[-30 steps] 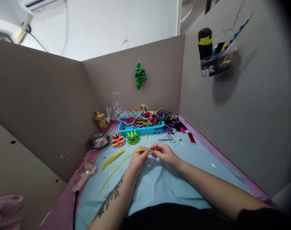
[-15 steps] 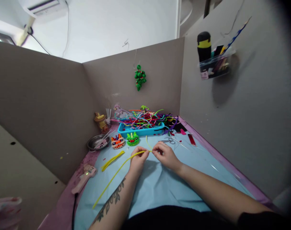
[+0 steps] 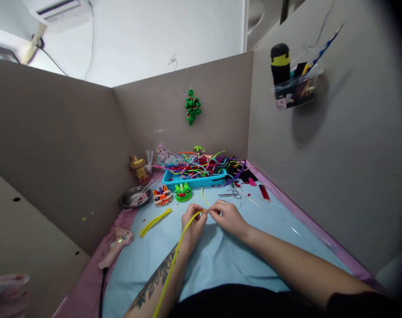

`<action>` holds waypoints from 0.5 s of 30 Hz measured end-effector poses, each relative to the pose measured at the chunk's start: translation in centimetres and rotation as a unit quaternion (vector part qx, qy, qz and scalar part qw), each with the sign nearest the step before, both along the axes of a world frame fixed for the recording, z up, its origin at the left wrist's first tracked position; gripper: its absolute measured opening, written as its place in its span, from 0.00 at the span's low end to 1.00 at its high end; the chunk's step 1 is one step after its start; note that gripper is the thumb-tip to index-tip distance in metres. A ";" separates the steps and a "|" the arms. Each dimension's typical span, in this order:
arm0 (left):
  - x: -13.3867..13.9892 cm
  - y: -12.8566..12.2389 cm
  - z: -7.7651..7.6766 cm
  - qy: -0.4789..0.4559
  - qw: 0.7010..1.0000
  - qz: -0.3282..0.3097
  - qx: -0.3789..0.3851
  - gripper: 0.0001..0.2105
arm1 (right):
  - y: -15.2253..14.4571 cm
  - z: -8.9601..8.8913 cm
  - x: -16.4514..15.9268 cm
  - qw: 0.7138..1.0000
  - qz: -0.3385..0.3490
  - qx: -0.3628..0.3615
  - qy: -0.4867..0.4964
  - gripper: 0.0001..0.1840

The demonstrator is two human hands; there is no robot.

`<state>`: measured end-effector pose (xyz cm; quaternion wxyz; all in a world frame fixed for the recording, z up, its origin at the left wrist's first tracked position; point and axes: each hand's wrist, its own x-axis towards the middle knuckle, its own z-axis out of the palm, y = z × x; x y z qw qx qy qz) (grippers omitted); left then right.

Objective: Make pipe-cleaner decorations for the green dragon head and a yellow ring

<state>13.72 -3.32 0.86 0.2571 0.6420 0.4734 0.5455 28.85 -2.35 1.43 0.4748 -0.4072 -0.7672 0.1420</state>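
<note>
In the head view, a yellow stem is held above the blue cloth, its near end pinched between the bent thumb and fingers of the left hand. The fingers of the right hand are likewise drawn together, tip to tip with the left, and the stem is gripped there too. The stem is thin, evenly coloured and soft-edged, as if covered in fuzz; it is bowed in one smooth curve over the left wrist and forearm and is cut off by the lower edge of the view. Beyond the fingertips a paler yellow-green strand is seen; whether it is joined to the stem cannot be told. A bundle of similar yellow stems is laid to the left.
</note>
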 end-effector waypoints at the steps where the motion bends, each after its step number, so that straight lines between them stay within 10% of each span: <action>1: 0.0 0.0 -0.1 0.010 1.000 -0.002 0.006 0.04 | 0.0 0.0 0.0 1.000 0.001 -0.001 0.001 0.09; 15: -0.2 0.4 -0.7 0.093 0.993 0.021 0.076 0.03 | 0.6 0.3 -0.9 0.995 -0.022 -0.067 0.068 0.08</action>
